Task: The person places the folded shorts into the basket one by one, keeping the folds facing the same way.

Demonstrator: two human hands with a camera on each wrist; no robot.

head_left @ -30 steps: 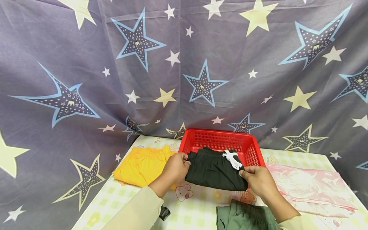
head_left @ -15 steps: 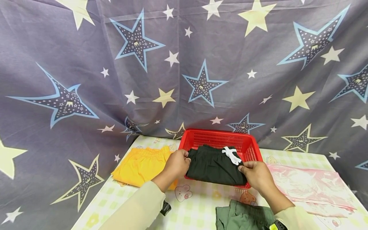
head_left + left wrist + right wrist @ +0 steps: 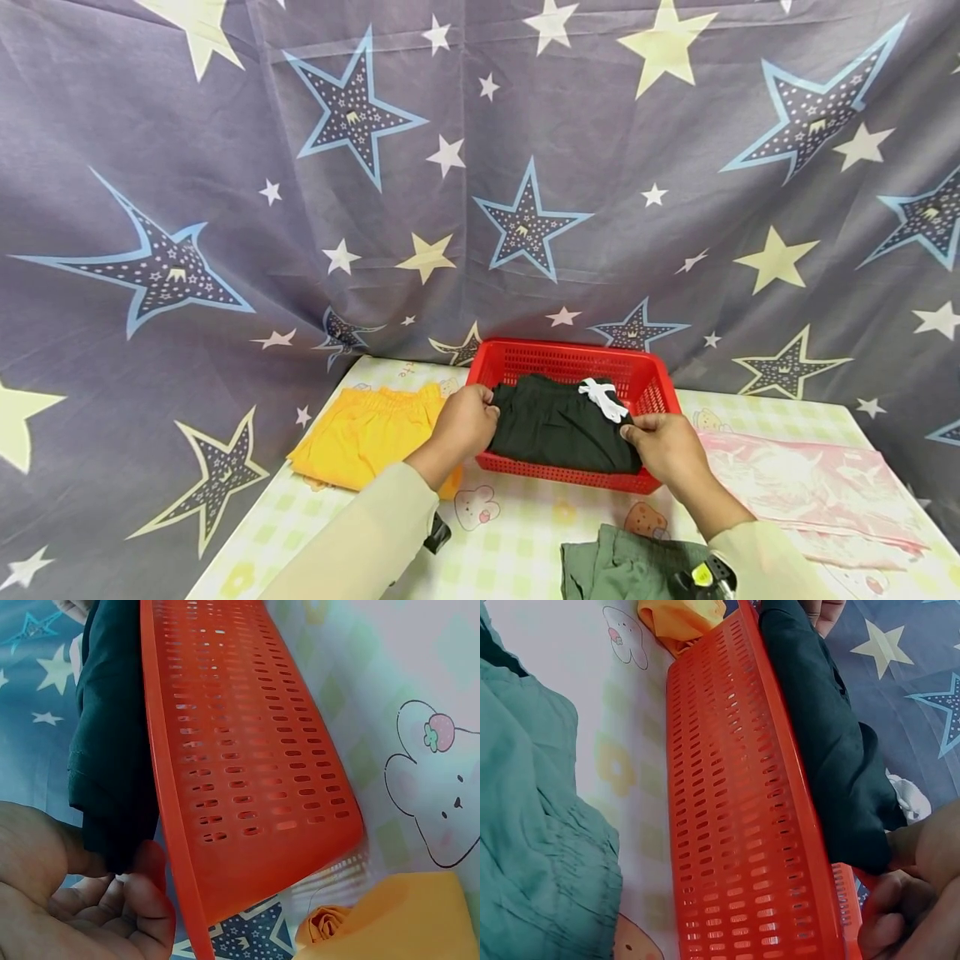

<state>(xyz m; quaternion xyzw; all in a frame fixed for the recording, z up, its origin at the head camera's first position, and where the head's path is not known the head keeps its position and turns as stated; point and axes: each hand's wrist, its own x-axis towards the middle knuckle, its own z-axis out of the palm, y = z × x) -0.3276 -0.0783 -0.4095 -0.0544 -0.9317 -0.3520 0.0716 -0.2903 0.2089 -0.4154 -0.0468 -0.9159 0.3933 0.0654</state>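
Note:
Folded black shorts (image 3: 558,429) with a white drawstring bow (image 3: 602,398) hang over the opening of a red perforated basket (image 3: 555,473). My left hand (image 3: 461,425) pinches their left end between thumb and fingers, near the basket's left rim. At the other end, my right hand (image 3: 667,450) pinches the right edge below the bow. Both wrist views show the black cloth (image 3: 112,742) along the inner side of the basket's long rim (image 3: 787,742). Whether the shorts touch the basket floor is hidden.
Left of the basket lie folded yellow shorts (image 3: 375,437). Green elastic-waist clothing (image 3: 626,562) lies at the front, and pink clear plastic packaging (image 3: 810,487) at the right. The table has a checked cartoon cloth (image 3: 517,533). A star-patterned curtain (image 3: 420,192) hangs behind.
Both hands have moved the black shorts slightly away from me and further over the basket. The basket's front wall, covered before, now shows below them.

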